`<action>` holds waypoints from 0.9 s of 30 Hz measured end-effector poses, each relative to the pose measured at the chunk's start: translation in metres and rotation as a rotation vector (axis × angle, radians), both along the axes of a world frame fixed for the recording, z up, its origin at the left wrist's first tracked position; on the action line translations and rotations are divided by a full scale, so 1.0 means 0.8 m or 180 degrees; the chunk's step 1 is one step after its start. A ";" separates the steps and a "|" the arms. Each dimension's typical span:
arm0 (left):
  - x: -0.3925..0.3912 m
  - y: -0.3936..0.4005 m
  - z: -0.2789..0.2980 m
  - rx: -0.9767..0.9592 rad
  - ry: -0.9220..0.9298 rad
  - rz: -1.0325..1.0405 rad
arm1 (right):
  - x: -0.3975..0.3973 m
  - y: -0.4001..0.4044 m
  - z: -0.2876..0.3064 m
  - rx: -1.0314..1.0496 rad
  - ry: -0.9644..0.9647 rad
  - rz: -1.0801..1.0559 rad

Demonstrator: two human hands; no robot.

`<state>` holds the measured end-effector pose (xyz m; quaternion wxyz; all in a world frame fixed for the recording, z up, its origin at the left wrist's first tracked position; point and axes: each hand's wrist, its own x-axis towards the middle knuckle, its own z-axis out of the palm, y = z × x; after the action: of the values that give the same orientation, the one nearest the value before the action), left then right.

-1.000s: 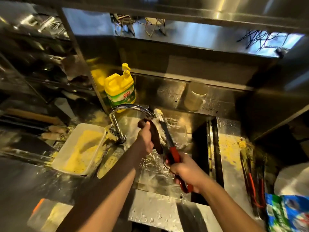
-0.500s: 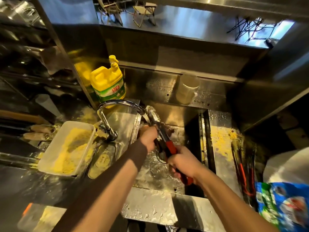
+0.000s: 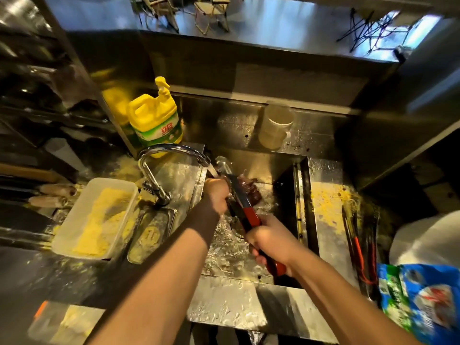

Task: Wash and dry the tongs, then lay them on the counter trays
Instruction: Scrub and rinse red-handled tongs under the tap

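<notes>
Red-handled tongs (image 3: 245, 211) gripped at the near end by right hand (image 3: 270, 241), fingers wrapped round the handles. Further in, left hand (image 3: 217, 195) closed on the shafts, apparently rubbing with a dark cloth (image 3: 249, 189), though blurred. Compared with a second ago: left hand slid lower along the shafts, tips swung down under the tap (image 3: 174, 151), water now running over them. Means washing well under way, rinsing likely; drying and laying out not yet begun. Long axis running from near right, over the sink (image 3: 302, 185), up to far left; tips (image 3: 224, 164) pointing away toward the spout.
</notes>
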<state>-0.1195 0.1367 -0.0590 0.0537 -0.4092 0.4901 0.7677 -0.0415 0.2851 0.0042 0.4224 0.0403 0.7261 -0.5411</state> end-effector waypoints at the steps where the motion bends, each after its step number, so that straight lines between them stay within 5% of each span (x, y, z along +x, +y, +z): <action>1: -0.003 -0.002 -0.005 0.0015 0.0004 0.0068 | 0.001 -0.002 0.001 0.0018 -0.0021 0.0020; 16: 0.014 0.010 -0.018 0.0095 -0.0056 0.0141 | 0.002 -0.001 -0.006 0.0312 0.0300 0.0132; 24: 0.006 -0.011 -0.020 0.0170 -0.0125 0.0065 | 0.002 0.012 0.004 0.0044 -0.0023 0.0126; 27: 0.007 -0.048 -0.030 -0.0101 -0.0226 0.0600 | 0.010 0.056 0.004 -0.0084 -0.0306 0.0120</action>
<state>-0.1137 0.0986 -0.0826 -0.0079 -0.4813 0.4593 0.7465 -0.0336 0.3300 0.0077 0.4674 0.0469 0.6984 -0.5400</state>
